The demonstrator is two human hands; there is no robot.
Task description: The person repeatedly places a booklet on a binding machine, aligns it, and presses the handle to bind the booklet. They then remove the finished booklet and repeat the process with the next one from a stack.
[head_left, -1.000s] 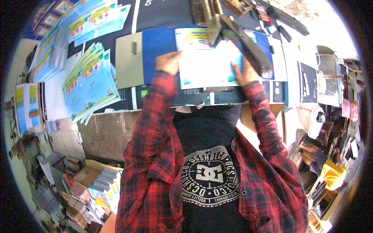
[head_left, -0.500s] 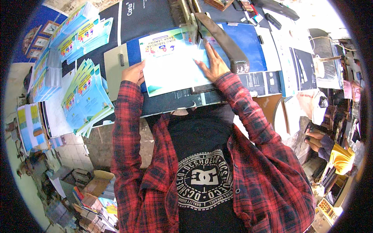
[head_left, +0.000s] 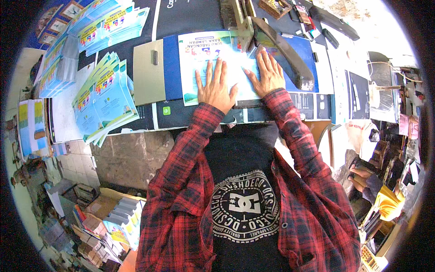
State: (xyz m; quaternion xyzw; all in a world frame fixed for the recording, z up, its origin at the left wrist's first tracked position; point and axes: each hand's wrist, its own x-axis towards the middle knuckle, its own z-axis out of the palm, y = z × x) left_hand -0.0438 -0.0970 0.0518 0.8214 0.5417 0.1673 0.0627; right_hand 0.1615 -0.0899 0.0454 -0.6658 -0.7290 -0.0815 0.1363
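A printed booklet [head_left: 201, 49], pale with green and blue edges and coloured lettering, lies on the worktable under my palms. My left hand [head_left: 216, 89] rests flat on its near half, fingers spread and pointing away from me. To its right, my right hand [head_left: 268, 75] lies with fingers outstretched at the booklet's right side, beside the paper cutter. The cutter's long dark lever arm [head_left: 290, 61] slants from the back toward the near right, just past my right fingertips. Neither hand grips anything.
Fanned booklets [head_left: 106, 97] lie on the left of the table, with more booklet stacks [head_left: 58, 75] behind them. A grey board [head_left: 148, 75] and a blue sheet [head_left: 172, 68] sit left of my booklet. At back right are a phone [head_left: 302, 14] and a stapler-like black object [head_left: 331, 38].
My left hand has left the booklet's left edge and now lies spread on top of it. My right hand stays beside the cutter. The view has shifted slightly.
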